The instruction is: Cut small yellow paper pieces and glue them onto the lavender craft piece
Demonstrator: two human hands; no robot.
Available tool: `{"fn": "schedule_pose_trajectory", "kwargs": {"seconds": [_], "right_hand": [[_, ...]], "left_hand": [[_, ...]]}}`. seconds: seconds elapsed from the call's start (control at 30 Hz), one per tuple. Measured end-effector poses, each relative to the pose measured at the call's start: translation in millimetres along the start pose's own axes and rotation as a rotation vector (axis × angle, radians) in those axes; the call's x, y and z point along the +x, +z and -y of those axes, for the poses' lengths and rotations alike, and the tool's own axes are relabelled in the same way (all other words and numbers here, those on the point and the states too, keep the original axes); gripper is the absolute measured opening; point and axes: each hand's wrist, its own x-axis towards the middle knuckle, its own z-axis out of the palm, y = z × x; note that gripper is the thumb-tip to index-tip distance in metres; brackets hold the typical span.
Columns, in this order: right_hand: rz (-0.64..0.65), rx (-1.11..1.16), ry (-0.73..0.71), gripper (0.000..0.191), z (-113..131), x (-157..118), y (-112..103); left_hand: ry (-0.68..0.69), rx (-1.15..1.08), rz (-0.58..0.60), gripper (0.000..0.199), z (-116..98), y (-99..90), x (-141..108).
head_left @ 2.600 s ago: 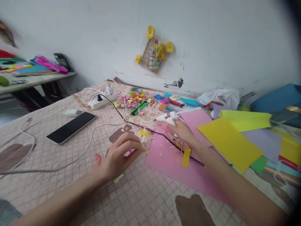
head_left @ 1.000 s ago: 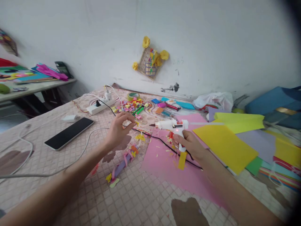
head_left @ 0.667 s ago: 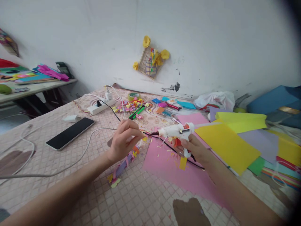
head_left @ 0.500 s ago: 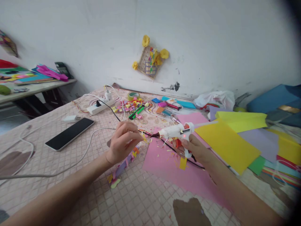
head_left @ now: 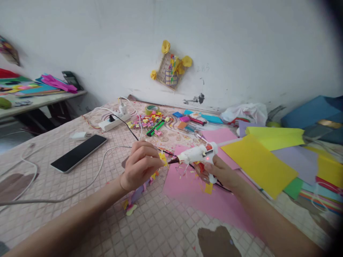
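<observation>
The left hand point(head_left: 139, 167) is pinched shut, thumb and fingertips gripping a small yellow paper cutout point(head_left: 163, 158) held up just above the quilted surface point(head_left: 166, 228). The right hand point(head_left: 218, 171) is wrapped tightly round the handle of a white hot glue gun point(head_left: 195, 155), its red indicator lit, with the dark nozzle pointing toward 9 o'clock and touching or almost touching the cutout; which of the two cannot be told. The gun's black cord point(head_left: 128, 128) runs off toward 11 o'clock to a white power strip point(head_left: 114, 121).

Below both hands, at 6 o'clock from the gun, lies a pink paper sheet point(head_left: 193, 192) sprinkled with paper scraps. Partly hidden under the left hand is a purple and pink paper strip piece point(head_left: 136, 194). At 9 o'clock from the left hand rests a black smartphone point(head_left: 79, 152), face up, with a white cable point(head_left: 88, 182) curving beside it. At 3 o'clock from the gun sits a yellow paper sheet point(head_left: 258, 164) on a pile of coloured sheets. At 12 o'clock a green marker point(head_left: 155, 127) lies among small coloured cutouts.
</observation>
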Motion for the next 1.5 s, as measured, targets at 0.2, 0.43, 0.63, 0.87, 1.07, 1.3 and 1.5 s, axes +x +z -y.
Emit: {"fn": "schedule_pose_trajectory", "kwargs": {"seconds": [0.2, 0.43, 0.63, 0.87, 1.07, 1.3, 1.5], "right_hand": [[-0.001, -0.005, 0.011, 0.045, 0.7, 0.4, 2.3], [0.015, -0.008, -0.005, 0.043, 0.8, 0.8, 2.4], [0.01, -0.024, -0.008, 0.045, 0.8, 1.7, 2.2], [0.028, -0.017, -0.015, 0.045, 0.9, 1.6, 3.1], [0.012, -0.031, -0.009, 0.046, 0.1, 1.9, 3.0], [0.005, -0.042, 0.002, 0.046, -1.4, 1.3, 1.3], [-0.259, -0.252, 0.061, 0.043, 5.0, 13.1, -3.6]], "left_hand": [[0.003, 0.006, -0.003, 0.012, -0.5, 0.5, 0.2], [-0.007, 0.016, 0.005, 0.013, 0.0, 0.2, 0.0], [-0.003, 0.011, 0.005, 0.011, 0.1, 0.0, 0.2], [0.0, 0.013, 0.003, 0.011, -0.4, -0.1, 1.2], [-0.001, 0.022, 0.005, 0.01, -1.0, -0.4, 1.8], [0.007, 0.015, -0.001, 0.013, 0.8, 0.2, -0.5], [-0.184, -0.037, 0.047, 0.013, -1.6, 0.1, -1.1]]}}
